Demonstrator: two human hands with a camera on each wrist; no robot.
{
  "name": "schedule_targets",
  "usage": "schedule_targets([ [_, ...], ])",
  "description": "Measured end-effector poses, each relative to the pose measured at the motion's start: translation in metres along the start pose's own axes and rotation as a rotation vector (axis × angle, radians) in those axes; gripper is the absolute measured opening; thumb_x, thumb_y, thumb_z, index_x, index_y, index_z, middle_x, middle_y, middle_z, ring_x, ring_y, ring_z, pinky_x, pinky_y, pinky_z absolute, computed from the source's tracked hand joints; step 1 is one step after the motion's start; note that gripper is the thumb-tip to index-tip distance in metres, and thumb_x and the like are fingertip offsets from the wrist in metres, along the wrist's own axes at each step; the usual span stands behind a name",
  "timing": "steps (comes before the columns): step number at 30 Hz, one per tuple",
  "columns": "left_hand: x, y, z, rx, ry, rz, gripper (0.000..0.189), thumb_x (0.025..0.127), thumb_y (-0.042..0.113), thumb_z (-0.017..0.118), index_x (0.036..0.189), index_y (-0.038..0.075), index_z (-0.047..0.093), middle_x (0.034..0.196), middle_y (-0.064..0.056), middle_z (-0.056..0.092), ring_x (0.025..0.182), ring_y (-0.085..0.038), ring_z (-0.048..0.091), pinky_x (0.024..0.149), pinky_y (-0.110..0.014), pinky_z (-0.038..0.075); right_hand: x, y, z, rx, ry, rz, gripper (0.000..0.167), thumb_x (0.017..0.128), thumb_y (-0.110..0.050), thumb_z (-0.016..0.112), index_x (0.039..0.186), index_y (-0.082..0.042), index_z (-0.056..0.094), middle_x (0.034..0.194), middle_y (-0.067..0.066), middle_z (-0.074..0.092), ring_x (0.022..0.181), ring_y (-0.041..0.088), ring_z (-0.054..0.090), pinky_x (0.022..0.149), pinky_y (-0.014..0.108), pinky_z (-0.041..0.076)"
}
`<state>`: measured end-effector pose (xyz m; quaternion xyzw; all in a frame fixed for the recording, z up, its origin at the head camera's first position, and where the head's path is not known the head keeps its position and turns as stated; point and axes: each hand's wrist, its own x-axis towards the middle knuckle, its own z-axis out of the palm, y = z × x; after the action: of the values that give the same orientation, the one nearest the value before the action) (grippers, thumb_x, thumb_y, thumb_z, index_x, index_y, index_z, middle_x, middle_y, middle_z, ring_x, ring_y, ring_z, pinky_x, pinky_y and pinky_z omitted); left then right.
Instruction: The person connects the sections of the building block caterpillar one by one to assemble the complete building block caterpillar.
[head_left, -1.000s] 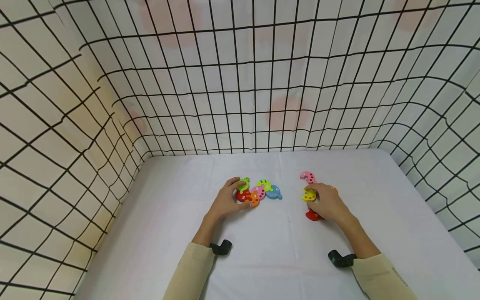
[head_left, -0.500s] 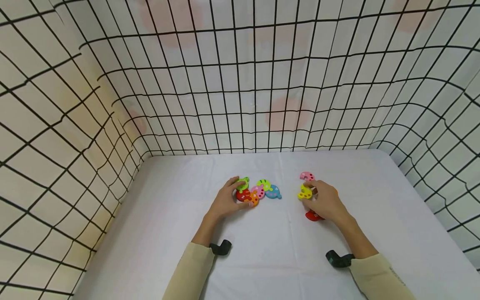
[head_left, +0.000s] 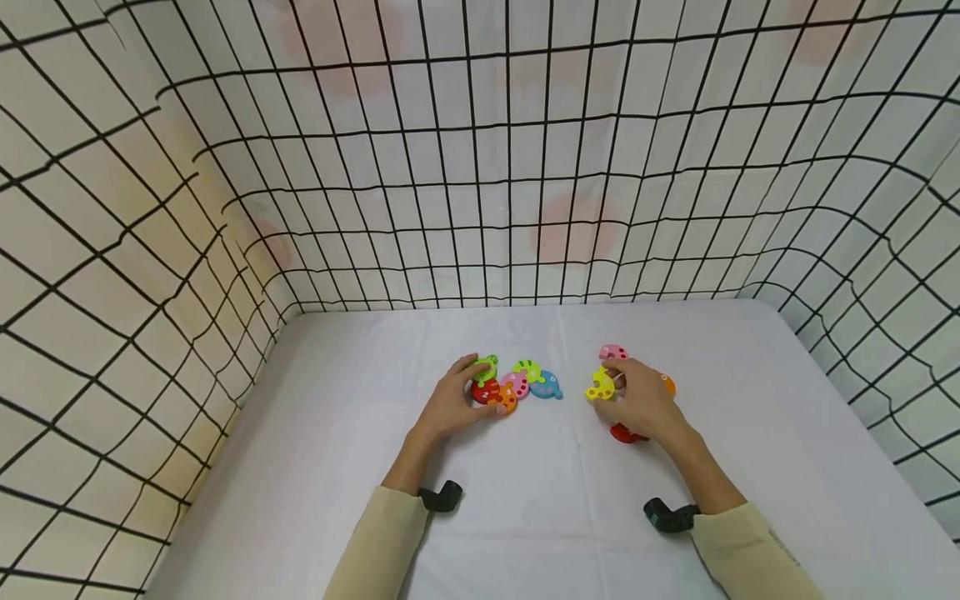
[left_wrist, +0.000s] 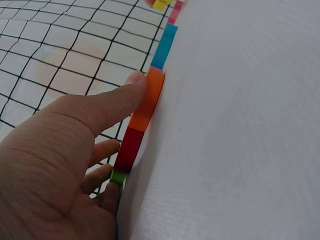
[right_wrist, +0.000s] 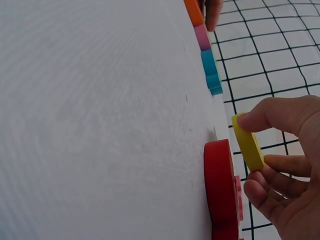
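My left hand [head_left: 450, 400] holds one end of a joined row of flat, coloured puzzle pieces. Its thumb is on the orange piece [head_left: 510, 399]; its fingers reach round the red piece [left_wrist: 129, 150] to the green piece [head_left: 487, 364]. Pink [head_left: 517, 383], lime [head_left: 527, 368] and blue [head_left: 547, 385] pieces carry the row on to the right. Between thumb and fingers, my right hand [head_left: 647, 404] pinches a yellow puzzle piece [head_left: 598, 387], seen edge-on and tilted above the tabletop in the right wrist view. A gap separates it from the blue end.
Around the right hand lie a loose pink piece [head_left: 613, 352], an orange piece [head_left: 669, 383] and a red piece [head_left: 625, 433], all partly covered by it. A white cloth [head_left: 517, 517] covers the table. Black netting [head_left: 510, 179] encloses the back and sides.
The right hand has shifted left with the yellow piece, away from the loose pieces and toward the joined row. The left hand stays where it was.
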<state>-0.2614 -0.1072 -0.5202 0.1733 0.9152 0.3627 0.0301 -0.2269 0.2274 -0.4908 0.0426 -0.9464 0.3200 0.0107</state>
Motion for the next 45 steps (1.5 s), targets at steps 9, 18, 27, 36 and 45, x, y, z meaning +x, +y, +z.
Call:
schedule_targets([
  [9, 0.000, -0.002, 0.000, 0.004, -0.008, -0.005, 0.079, 0.082, 0.045, 0.084, 0.150, 0.018, 0.055, 0.166, -0.006, 0.036, 0.153, -0.033, 0.036, 0.121, -0.056, 0.036, 0.001, -0.008, 0.005, 0.040, 0.001, -0.030, 0.063, 0.082, -0.026, 0.085, 0.133, 0.001, 0.060, 0.102, 0.008, 0.062, 0.095, 0.023, 0.055, 0.082, 0.031, 0.052],
  [18, 0.000, 0.000, -0.001, -0.007, -0.010, -0.019, 0.078, 0.081, 0.043, 0.084, 0.150, 0.019, 0.055, 0.167, -0.005, 0.035, 0.154, -0.032, 0.034, 0.122, -0.055, 0.034, 0.005, -0.022, 0.022, 0.068, -0.007, -0.079, 0.056, 0.081, -0.030, 0.086, 0.127, -0.005, 0.067, 0.100, 0.006, 0.066, 0.087, 0.019, 0.058, 0.078, 0.028, 0.052],
  [27, 0.002, -0.003, 0.001, 0.005, 0.012, 0.040, 0.079, 0.081, 0.044, 0.086, 0.147, 0.014, 0.056, 0.163, -0.010, 0.040, 0.150, -0.034, 0.040, 0.120, -0.054, 0.038, 0.008, -0.032, 0.032, 0.088, -0.039, -0.079, 0.042, 0.083, -0.028, 0.085, 0.117, -0.006, 0.073, 0.093, 0.004, 0.068, 0.084, 0.020, 0.056, 0.074, 0.030, 0.049],
  [36, 0.003, -0.001, 0.001, 0.008, 0.004, 0.027, 0.079, 0.081, 0.044, 0.086, 0.148, 0.015, 0.056, 0.163, -0.009, 0.039, 0.151, -0.033, 0.039, 0.120, -0.054, 0.038, 0.009, -0.037, 0.033, 0.035, -0.070, -0.035, 0.046, 0.085, -0.031, 0.083, 0.122, -0.006, 0.070, 0.092, 0.005, 0.065, 0.085, 0.021, 0.055, 0.073, 0.029, 0.048],
  [45, 0.003, 0.001, 0.001, 0.014, -0.013, 0.011, 0.079, 0.082, 0.044, 0.083, 0.149, 0.016, 0.054, 0.165, -0.009, 0.036, 0.152, -0.033, 0.035, 0.121, -0.055, 0.037, 0.011, -0.037, 0.038, -0.009, -0.089, -0.019, 0.047, 0.084, -0.032, 0.083, 0.122, -0.007, 0.070, 0.092, 0.006, 0.059, 0.086, 0.021, 0.051, 0.070, 0.030, 0.044],
])
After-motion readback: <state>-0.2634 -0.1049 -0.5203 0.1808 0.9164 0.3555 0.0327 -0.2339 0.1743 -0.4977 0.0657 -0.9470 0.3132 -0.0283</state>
